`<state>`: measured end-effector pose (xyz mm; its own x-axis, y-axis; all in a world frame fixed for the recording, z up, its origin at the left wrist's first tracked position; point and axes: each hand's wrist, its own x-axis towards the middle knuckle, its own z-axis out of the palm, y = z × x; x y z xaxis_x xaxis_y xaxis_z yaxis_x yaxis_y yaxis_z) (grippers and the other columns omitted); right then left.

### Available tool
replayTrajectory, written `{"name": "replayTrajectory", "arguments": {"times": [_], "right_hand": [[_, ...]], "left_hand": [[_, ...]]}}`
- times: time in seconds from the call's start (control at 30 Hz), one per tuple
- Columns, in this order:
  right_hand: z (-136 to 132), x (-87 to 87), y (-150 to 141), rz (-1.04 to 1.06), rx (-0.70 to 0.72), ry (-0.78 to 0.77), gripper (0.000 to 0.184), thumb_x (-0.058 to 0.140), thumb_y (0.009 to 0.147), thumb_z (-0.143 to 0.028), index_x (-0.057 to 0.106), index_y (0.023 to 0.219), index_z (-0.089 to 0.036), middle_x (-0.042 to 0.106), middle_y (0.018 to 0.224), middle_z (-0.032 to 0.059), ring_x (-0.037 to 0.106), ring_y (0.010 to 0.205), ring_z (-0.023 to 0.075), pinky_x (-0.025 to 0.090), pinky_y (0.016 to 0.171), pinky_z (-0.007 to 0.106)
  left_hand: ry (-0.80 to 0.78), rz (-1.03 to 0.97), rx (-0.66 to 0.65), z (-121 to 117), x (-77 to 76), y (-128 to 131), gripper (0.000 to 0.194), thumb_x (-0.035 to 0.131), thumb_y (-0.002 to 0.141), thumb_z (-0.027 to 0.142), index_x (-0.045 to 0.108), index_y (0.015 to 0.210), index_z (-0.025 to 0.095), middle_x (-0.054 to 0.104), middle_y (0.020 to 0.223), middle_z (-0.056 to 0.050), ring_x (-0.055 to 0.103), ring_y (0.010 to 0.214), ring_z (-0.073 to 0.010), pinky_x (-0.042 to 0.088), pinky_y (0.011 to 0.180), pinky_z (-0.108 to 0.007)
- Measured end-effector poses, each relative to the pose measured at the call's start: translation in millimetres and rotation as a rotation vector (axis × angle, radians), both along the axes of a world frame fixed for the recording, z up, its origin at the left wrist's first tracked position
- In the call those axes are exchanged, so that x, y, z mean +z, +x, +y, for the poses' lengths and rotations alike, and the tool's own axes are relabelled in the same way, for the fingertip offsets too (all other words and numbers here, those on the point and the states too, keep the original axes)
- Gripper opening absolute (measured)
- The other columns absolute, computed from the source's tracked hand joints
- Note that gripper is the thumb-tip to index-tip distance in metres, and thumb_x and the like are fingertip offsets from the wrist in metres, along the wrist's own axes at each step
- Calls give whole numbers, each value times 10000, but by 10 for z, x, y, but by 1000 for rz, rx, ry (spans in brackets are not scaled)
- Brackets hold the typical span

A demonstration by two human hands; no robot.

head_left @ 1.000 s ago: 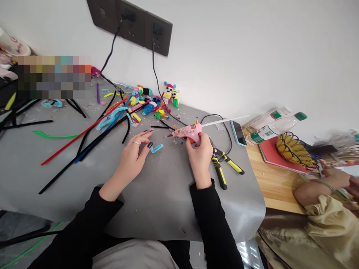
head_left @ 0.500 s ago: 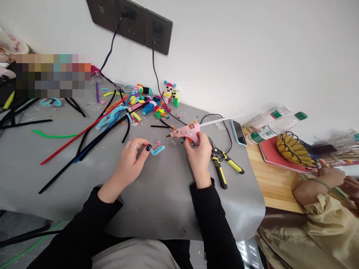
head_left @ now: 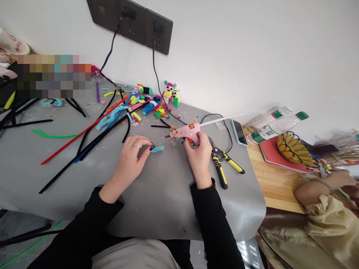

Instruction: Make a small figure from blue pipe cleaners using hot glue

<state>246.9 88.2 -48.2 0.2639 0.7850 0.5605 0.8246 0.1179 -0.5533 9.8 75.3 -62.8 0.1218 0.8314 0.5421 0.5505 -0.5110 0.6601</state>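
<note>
My left hand (head_left: 131,157) rests on the grey table cover (head_left: 157,194), its thumb and fingers pinched on a short bent light-blue pipe cleaner piece (head_left: 157,149). My right hand (head_left: 199,157) is wrapped round the handle of a pink hot glue gun (head_left: 185,132). The gun's nozzle points left, just above and to the right of the blue piece. A clear glue stick (head_left: 221,120) juts from the gun's back toward the right.
Yellow-handled black cutters (head_left: 224,164) lie right of my right hand. Long pipe cleaners (head_left: 81,138) and small colourful figures (head_left: 168,91) litter the far left. A phone (head_left: 239,132), bottles (head_left: 276,125), a wire basket (head_left: 294,149) and another person's arm (head_left: 322,186) sit at right.
My left hand closed its fingers onto the blue piece and drew it slightly left. The glue gun's nozzle dipped a little toward it. The other person's hand shifted at right.
</note>
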Motion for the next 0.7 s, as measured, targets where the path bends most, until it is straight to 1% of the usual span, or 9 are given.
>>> {"name": "replayTrajectory", "arguments": {"times": [0.1, 0.23, 0.4, 0.57, 0.7], "right_hand": [[-12, 9, -18, -14, 60, 1, 147, 608, 870, -336, 573, 945, -215, 560, 774, -20, 463, 638, 149, 412, 636, 285], [-23, -3, -37, -68, 123, 15, 133, 604, 881, -323, 579, 952, -214, 552, 766, -26, 466, 635, 142, 413, 630, 272], [-23, -43, -38, -206, 167, 48, 96, 602, 898, -288, 596, 956, -211, 578, 771, -2, 524, 668, 166, 423, 630, 282], [-24, -81, -68, -308, 182, 36, 179, 609, 923, -281, 639, 1078, -197, 658, 824, 37, 595, 708, 190, 449, 639, 289], [-31, -86, -90, -356, 212, 46, 187, 613, 939, -276, 659, 1093, -181, 692, 858, 55, 624, 728, 192, 452, 630, 283]], "left_hand": [[70, 43, 75, 11, -15, -3, 101, 573, 1001, 198, 642, 946, 248, 719, 946, -45, 646, 940, -237, 531, 862, -370], [89, 14, 130, 5, -17, -1, 120, 606, 971, 164, 670, 906, 242, 715, 901, -36, 639, 877, -225, 508, 795, -342], [38, -38, 136, 10, -33, -19, 112, 633, 953, 178, 687, 872, 235, 719, 866, -24, 644, 842, -213, 495, 764, -330], [-7, -97, 134, 30, -60, -36, 112, 656, 941, 215, 700, 840, 237, 720, 840, -18, 647, 817, -208, 495, 755, -331], [-11, -119, 137, 33, -71, -37, 116, 664, 932, 220, 702, 823, 236, 715, 824, -16, 644, 800, -205, 488, 743, -333]]}}
